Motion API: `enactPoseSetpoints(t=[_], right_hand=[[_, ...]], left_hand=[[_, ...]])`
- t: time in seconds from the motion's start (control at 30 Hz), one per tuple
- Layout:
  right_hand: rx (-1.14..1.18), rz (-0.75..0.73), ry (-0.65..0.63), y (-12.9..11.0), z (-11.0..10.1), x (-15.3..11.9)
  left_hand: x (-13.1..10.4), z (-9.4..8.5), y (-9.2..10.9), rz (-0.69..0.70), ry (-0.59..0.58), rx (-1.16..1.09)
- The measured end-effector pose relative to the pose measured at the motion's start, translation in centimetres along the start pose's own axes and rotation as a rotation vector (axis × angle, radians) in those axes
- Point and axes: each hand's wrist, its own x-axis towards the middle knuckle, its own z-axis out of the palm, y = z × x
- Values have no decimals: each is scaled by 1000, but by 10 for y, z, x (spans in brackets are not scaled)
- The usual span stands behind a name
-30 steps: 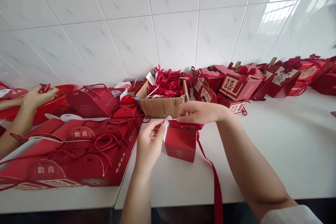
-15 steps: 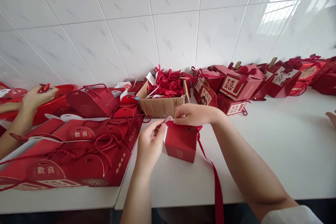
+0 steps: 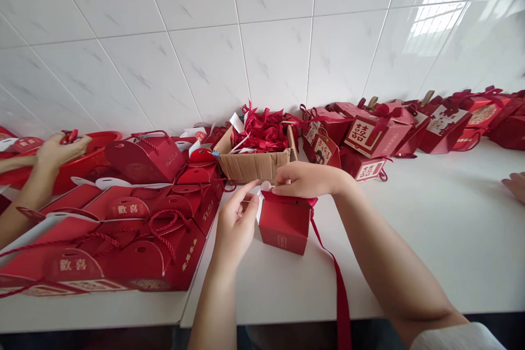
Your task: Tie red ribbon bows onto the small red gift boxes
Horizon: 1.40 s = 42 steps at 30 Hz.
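A small red box stands on the white table in front of me, its white inner edge showing on the left. My right hand reaches over its top, fingers bent onto the red top flap. Beside the box's left edge is my left hand, its fingers apart and nothing visible between them. A dark red ribbon comes from the box's right top corner and hangs over the table's front edge.
A cardboard box full of red ribbons stands behind. Red gift boxes cover the left; more line the wall at right. Another person's hand holds something red at far left; a hand shows at the right edge.
My left hand's fingers have come off the flap and spread apart. My right hand stays on the box top. At the right edge, the other hand has moved slightly further into view.
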Motion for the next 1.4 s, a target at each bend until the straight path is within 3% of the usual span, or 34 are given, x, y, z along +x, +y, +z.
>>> enactPoseSetpoints(t=[0.2,0.37,0.93,1.4], right_hand=[[46,-5,80,1,-1,-1],[100,-78,47,3,-3,-3],[256,-93,-58,10,-2,4],[250,-72,-19,9,4,12]], left_hand=[[0,1,1,-5,-10,-15],[1,2,-1,-6,-27,-44],[0,2,2,9,0,13],[2,4,-1,-4,-10,-27]])
